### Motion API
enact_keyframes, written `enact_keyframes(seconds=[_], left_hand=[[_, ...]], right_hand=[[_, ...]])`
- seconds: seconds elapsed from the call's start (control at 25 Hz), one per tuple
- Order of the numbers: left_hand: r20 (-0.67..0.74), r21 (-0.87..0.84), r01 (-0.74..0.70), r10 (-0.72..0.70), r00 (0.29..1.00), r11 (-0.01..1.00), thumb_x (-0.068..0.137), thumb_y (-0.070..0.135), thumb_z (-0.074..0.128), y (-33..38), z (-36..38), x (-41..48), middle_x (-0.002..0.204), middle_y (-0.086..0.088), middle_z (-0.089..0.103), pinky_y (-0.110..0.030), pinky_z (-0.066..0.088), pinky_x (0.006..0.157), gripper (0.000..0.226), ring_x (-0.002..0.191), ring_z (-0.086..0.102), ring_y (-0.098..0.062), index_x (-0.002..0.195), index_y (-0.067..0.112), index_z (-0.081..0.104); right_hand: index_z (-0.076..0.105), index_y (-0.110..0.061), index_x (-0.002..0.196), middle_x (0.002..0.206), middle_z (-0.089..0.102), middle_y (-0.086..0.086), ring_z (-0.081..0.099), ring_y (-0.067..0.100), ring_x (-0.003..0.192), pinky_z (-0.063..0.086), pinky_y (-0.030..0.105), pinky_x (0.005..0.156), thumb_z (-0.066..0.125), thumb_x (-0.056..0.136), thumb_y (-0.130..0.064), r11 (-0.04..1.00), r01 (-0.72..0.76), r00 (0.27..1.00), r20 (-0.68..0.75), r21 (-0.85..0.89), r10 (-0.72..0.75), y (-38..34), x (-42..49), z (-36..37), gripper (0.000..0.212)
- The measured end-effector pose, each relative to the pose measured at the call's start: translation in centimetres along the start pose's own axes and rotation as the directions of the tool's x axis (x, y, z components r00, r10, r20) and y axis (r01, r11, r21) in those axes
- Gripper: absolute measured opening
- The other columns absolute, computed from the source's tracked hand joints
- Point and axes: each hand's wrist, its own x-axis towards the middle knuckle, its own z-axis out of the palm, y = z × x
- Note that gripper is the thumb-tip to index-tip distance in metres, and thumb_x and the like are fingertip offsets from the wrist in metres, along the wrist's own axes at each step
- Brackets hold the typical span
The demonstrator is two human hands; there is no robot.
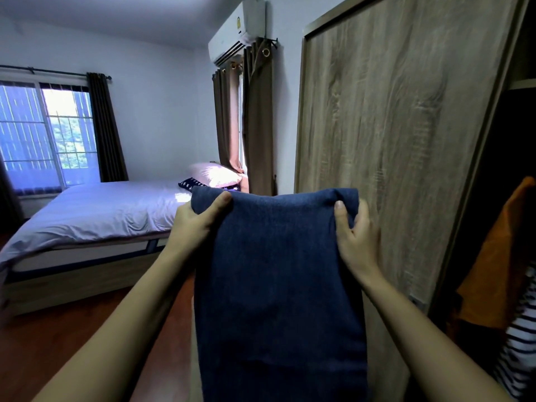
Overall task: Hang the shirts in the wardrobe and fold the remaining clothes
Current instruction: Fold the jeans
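Head view shows a blue garment (278, 271) held up, doubled over, before the wardrobe (391, 111) door. An orange garment (499, 256) and a striped garment (522, 329) already hang inside, so folding looks underway. The left hand (197, 220) and right hand (358, 230) each grip a top corner, fingers (363, 211) curled behind the cloth.

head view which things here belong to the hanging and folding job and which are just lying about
In the job: blue garment, gripped by left hand and right hand; wardrobe; orange garment and striped garment inside it.
Just there: bed, pink pillow, curtains, air conditioner.
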Motion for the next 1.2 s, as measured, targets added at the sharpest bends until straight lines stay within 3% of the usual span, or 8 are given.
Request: enact_keyframes(seconds=[0.12, 0.2, 0.32, 0.4, 0.56, 0.68, 0.92, 1.2], left_hand=[[-0.007, -0.036, -0.108, 0.108, 0.994, 0.994, 0.082, 0.025, 0.070, -0.5, 1.6, -1.0, 0.075, 0.004, 0.068, -0.015, 0.051, 0.057, 0.012, 0.063, 0.063, 0.002, 0.076, 0.016, 0.065], [0.013, -0.026, -0.147, 0.147, 0.989, 0.989, 0.082, 0.019, 0.070, -0.7, 2.7, -1.5, 0.073, 0.004, 0.067, -0.013, 0.050, 0.057, 0.009, 0.062, 0.061, 0.004, 0.076, 0.016, 0.064], [0.111, -0.064, -0.161, 0.167, 0.980, 0.985, 0.084, 0.013, 0.067, -1.0, 3.7, -2.1, 0.076, -0.002, 0.068, -0.020, 0.054, 0.063, 0.004, 0.068, 0.063, -0.003, 0.080, 0.013, 0.065], [0.146, -0.031, -0.156, 0.159, 0.976, 0.987, 0.084, 0.015, 0.068, -1.4, 3.1, -1.7, 0.074, 0.002, 0.069, -0.021, 0.054, 0.064, 0.005, 0.068, 0.063, -0.003, 0.079, 0.015, 0.066], [0.321, 0.208, -0.200, 0.126, 0.939, 0.957, 0.081, 0.029, 0.071, -2.2, 1.0, -0.4, 0.076, 0.005, 0.071, -0.018, 0.052, 0.065, 0.011, 0.071, 0.062, 0.000, 0.080, 0.019, 0.067], [0.352, 0.177, -0.209, 0.137, 0.926, 0.962, 0.086, 0.021, 0.067, -1.9, -0.2, 0.0, 0.072, 0.019, 0.071, -0.009, 0.048, 0.062, 0.005, 0.070, 0.061, 0.009, 0.084, 0.025, 0.064], [0.433, 0.045, -0.129, 0.097, 0.896, 0.991, 0.042, 0.039, 0.088, -5.4, -1.1, -2.0, 0.105, 0.015, 0.070, -0.013, 0.049, 0.076, 0.083, 0.100, 0.063, 0.003, 0.115, 0.020, 0.054], [0.454, -0.058, 0.073, -0.039, 0.890, 0.996, 0.037, 0.031, 0.088, -6.7, 0.9, -2.5, 0.096, 0.006, 0.074, -0.021, 0.055, 0.071, 0.065, 0.091, 0.069, -0.010, 0.097, 0.015, 0.067]], right_hand=[[0.037, -0.009, 0.137, 0.134, 0.049, 0.013, 0.045, 0.022, 0.120, 0.022, 0.039, 0.109, 0.032, 0.082, -0.048, 0.899, 0.240, 0.950, -0.105, -0.366, -0.296, -0.3, -0.3, -0.3, 0.068], [0.038, -0.016, 0.139, 0.135, 0.052, 0.008, 0.041, 0.023, 0.127, 0.006, 0.045, 0.113, 0.028, 0.084, -0.058, 0.714, 0.452, 0.864, 0.066, -0.534, -0.498, -2.1, 0.0, 0.3, 0.070], [0.046, -0.034, 0.129, 0.111, 0.065, -0.004, 0.055, 0.021, 0.114, 0.028, 0.046, 0.102, 0.015, 0.070, -0.084, 0.699, 0.516, 0.801, 0.568, -0.495, -0.190, -4.2, 1.2, 0.9, 0.084], [0.057, -0.037, 0.104, 0.087, 0.064, -0.009, 0.061, 0.021, 0.093, 0.037, 0.034, 0.075, 0.025, 0.070, -0.086, 0.731, 0.481, 0.728, 0.685, -0.484, -0.026, -3.8, 1.9, 1.0, 0.068], [0.061, -0.019, 0.074, 0.059, 0.047, -0.011, 0.048, 0.014, 0.063, 0.034, 0.030, 0.064, 0.040, 0.080, -0.073, 0.702, 0.550, 0.689, 0.721, -0.452, -0.076, -4.0, 1.9, 1.5, 0.059], [0.064, -0.016, 0.074, 0.060, 0.048, -0.007, 0.047, 0.016, 0.063, 0.034, 0.030, 0.063, 0.039, 0.080, -0.075, 0.689, 0.581, 0.671, 0.734, -0.433, -0.105, -5.7, 2.3, 1.7, 0.064], [0.051, -0.021, 0.060, 0.063, 0.048, -0.003, 0.046, 0.018, 0.061, 0.031, 0.030, 0.060, 0.036, 0.077, -0.079, 0.574, 0.631, 0.725, 0.660, -0.522, -0.197, -9.4, 5.8, 1.2, 0.063], [0.059, -0.014, 0.068, 0.060, 0.048, -0.003, 0.045, 0.017, 0.059, 0.029, 0.031, 0.055, 0.039, 0.076, -0.079, 0.496, 0.692, 0.681, 0.701, -0.524, -0.211, -10.9, 7.8, 0.0, 0.068]])
